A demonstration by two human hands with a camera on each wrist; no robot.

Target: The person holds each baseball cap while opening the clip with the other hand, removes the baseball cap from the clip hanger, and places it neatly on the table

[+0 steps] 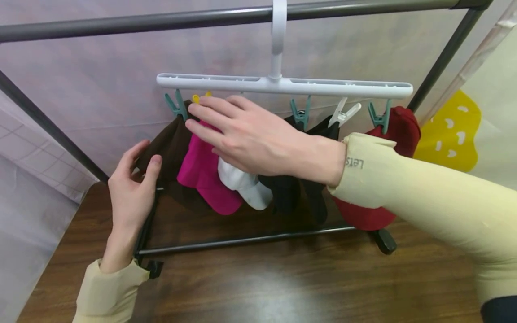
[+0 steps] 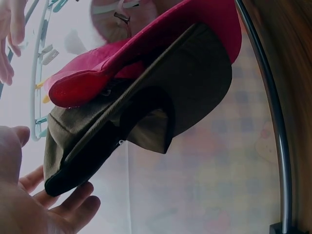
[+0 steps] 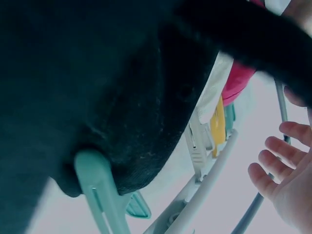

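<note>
Head view: a white clip hanger hangs by its hook from a dark rail across the top of the frame, with a row of caps pegged below it. At centre, the right hand reaches leftward with fingers straight and loosely spread, its fingertips at the yellow peg above the pink cap; it grips nothing. At lower left, the left hand cups the edge of the brown cap, thumb and fingers lightly bent against the fabric. The brown cap hangs at the left end of the row under a teal peg. To the right follow a white cap, a black cap and a red cap at the far right. The rack's lower bar crosses the wooden floor at the bottom.

Left wrist view: the brown cap fills the centre, seen from below, with the pink cap lying against its upper side. The left hand sits at lower left, fingers relaxed and touching the brown cap's lower edge.

Right wrist view: the black cap fills the upper left, held by a teal peg at the bottom. The right hand shows at the right edge, fingers open and apart, holding nothing.
</note>
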